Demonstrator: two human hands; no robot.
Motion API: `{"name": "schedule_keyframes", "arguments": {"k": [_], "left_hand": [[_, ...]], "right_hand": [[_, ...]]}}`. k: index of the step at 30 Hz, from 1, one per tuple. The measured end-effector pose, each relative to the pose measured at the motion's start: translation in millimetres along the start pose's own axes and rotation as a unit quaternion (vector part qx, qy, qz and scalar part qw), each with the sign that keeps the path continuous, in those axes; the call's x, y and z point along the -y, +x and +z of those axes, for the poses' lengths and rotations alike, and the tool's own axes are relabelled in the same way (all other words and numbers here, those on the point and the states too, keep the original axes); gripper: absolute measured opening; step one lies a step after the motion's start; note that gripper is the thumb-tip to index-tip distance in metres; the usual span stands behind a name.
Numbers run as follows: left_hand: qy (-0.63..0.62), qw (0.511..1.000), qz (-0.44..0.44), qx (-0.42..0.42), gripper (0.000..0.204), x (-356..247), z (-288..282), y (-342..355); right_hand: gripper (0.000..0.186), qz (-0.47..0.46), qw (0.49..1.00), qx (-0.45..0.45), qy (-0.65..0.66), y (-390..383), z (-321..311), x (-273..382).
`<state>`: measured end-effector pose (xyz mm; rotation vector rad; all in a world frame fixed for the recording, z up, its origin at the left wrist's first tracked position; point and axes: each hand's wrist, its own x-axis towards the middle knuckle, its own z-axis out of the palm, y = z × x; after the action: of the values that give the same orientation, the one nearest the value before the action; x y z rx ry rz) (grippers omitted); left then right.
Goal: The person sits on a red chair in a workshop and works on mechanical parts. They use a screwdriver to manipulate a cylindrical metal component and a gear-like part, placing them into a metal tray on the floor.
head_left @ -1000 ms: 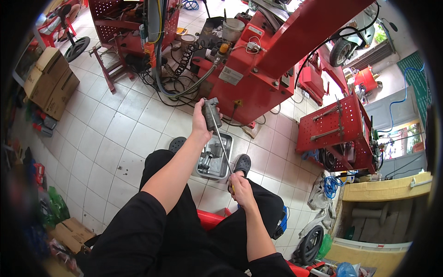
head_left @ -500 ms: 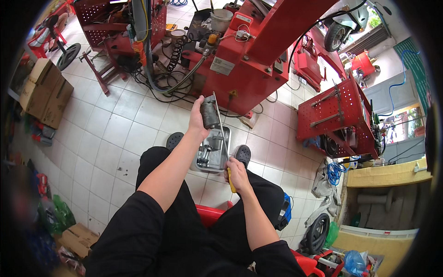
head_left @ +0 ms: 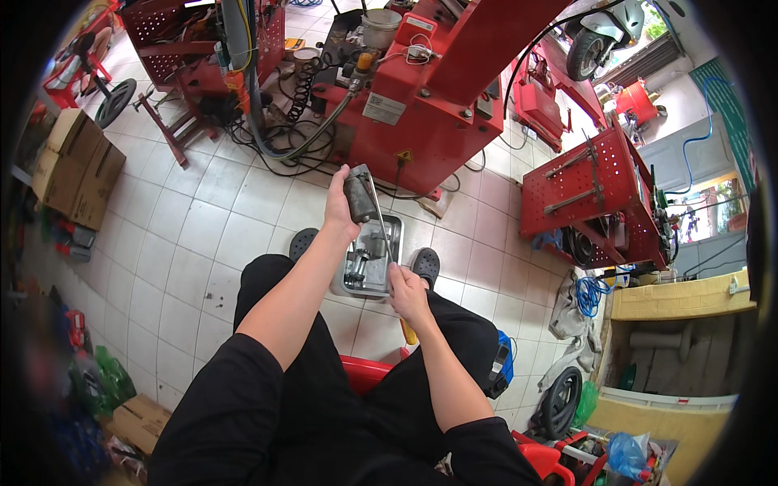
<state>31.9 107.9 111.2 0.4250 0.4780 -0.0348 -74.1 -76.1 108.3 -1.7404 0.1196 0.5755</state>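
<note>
Grey metal cylinder (head_left: 360, 197) is hovering over a tray's (head_left: 398, 243) far left corner, the left hand (head_left: 340, 212) grasping and seemingly steadying it against the yellow-handled rod (head_left: 408, 331) the right hand (head_left: 410, 296) is clenching.

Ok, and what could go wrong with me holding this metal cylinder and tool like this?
The yellow-handled tool reaches up alongside the dark metal cylinder; if it slipped, it might jab your left fingers. The cylinder also seems to be over the metal tray, so if dropped, it could hit the parts there.
</note>
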Motion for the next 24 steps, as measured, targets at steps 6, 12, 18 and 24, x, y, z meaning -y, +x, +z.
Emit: {"name": "schedule_keyframes", "arguments": {"k": [6, 12, 18, 24], "left_hand": [[0.031, 0.999, 0.027, -0.012, 0.037, -1, 0, 2], [0.03, 0.999, 0.042, 0.013, 0.038, 0, -5, 7], [0.056, 0.997, 0.055, 0.007, 0.037, 1, 1, 1], [0.067, 0.997, 0.041, 0.013, 0.036, -2, 3, -4]], "right_hand": [[0.04, -0.053, 0.997, -0.021, -0.049, -5, -8, 7], [0.045, -0.035, 0.994, -0.02, -0.104, -8, -16, 10], [0.039, -0.045, 0.996, -0.012, -0.07, -7, -17, 7], [0.048, -0.023, 0.994, -0.014, -0.105, -11, -16, 12]]}}
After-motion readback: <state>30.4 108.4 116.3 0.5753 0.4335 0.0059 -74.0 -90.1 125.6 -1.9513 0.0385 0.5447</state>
